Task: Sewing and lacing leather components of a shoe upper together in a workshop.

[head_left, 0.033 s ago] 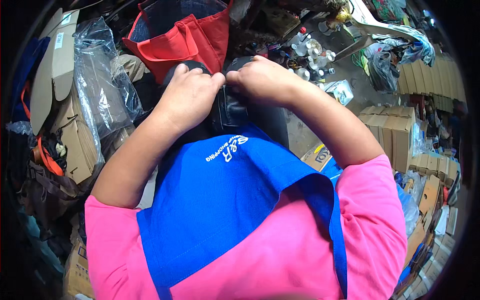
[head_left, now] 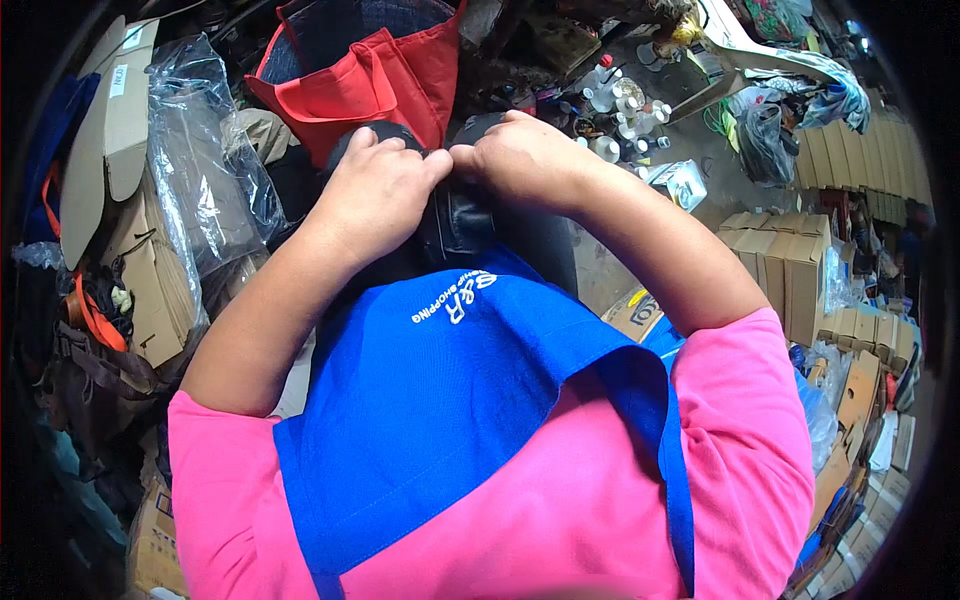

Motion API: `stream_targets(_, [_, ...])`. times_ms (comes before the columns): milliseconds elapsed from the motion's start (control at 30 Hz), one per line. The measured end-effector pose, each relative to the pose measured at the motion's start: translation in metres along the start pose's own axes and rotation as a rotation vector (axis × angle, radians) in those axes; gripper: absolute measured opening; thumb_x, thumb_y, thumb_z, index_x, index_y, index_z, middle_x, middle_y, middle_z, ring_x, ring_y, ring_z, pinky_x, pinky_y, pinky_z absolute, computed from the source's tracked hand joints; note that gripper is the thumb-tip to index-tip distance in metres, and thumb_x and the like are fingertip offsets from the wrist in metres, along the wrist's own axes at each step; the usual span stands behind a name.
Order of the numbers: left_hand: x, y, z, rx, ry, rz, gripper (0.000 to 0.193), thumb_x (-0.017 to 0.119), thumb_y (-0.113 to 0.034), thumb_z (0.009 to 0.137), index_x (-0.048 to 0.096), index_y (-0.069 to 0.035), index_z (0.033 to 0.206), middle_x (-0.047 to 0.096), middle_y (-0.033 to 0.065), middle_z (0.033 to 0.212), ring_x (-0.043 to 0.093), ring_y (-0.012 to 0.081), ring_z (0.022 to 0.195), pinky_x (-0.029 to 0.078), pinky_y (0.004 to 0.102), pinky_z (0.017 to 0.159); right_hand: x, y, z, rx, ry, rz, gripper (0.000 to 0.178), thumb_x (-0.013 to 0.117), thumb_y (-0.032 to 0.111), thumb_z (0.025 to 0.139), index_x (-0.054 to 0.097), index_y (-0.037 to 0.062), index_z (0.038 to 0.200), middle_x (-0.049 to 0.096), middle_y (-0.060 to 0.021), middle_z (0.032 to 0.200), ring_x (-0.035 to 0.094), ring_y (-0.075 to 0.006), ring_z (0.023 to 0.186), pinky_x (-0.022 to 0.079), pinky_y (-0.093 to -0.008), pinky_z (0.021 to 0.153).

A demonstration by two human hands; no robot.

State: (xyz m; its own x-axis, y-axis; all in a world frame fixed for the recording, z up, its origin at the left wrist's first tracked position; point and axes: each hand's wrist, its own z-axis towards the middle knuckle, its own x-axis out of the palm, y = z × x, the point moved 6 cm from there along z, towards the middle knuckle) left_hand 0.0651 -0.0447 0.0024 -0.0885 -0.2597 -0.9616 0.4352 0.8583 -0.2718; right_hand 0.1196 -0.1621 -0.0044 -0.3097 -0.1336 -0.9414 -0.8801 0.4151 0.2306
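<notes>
Two hands (head_left: 445, 175) on one black object (head_left: 455, 225)

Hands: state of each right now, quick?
Left hand: closed, fingers gripping the black item.
Right hand: closed, gripping the same black item.

1. My left hand (head_left: 375, 195) and right hand (head_left: 520, 160) are touching on the black item (head_left: 455, 225), no gap between.
2. Red bag (head_left: 365, 75) blocks twelve o'clock.
3. Bottles (head_left: 620, 105) crowd two o'clock.
4. Plastic wrap (head_left: 200, 180) and cardboard boxes (head_left: 130, 250) wall off nine o'clock.
</notes>
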Motion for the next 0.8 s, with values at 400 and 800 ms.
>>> stream_targets(400, [-0.007, 0.051, -0.075, -0.078, -0.023, -0.164, 0.015, 0.055, -0.001, 0.078, 0.053, -0.007, 0.091, 0.058, 0.0123, 0.077, 0.058, 0.0314, 0.081, 0.04, 0.041, 0.075, -0.007, -0.026, -0.036, -0.044, -0.26, 0.049, 0.006, 0.059, 0.012, 0.078, 0.058, 0.0092, 0.082, 0.057, -0.0102, 0.086, 0.058, -0.0321, 0.09, 0.048, -0.0417, 0.078])
stream_targets(800, [-0.032, 0.106, -0.089, -0.214, -0.728, -1.919, 0.015, 0.052, -0.019, 0.099, 0.054, -0.004, 0.097, 0.062, 0.0088, 0.098, 0.058, 0.021, 0.098, 0.044, 0.0346, 0.094, 0.008, -0.073, -0.053, 0.119, -0.838, 2.073, 0.017, 0.059, 0.024, 0.095, 0.061, 0.0078, 0.098, 0.068, -0.0092, 0.09, 0.065, -0.022, 0.092, 0.05, -0.0433, 0.09])
